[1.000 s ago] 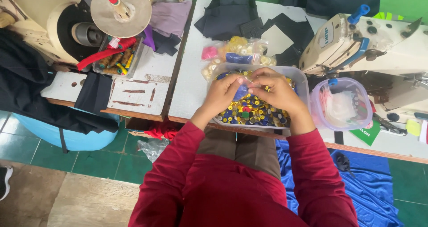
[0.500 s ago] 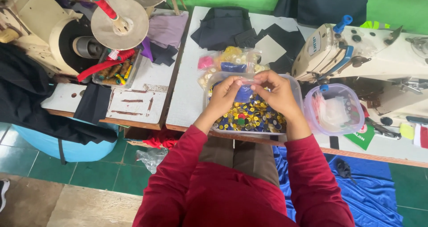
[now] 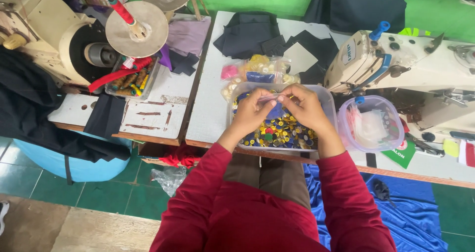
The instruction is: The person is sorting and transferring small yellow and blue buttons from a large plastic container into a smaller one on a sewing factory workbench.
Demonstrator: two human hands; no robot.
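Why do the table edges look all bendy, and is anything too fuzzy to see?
Head view: the wide lens bows the white table edges and leans the sewing machine; daylight is soft and even, no hard shadows; the buttons in the clear tub look sharp, but the small see-through thing between both hands' fingers is too tiny to tell.

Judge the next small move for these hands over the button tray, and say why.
Probably pull the small clear bag open. Both hands, left hand and right hand, pinch it between fingertips right above the tray of mixed buttons, and neither hand visibly holds a button yet.
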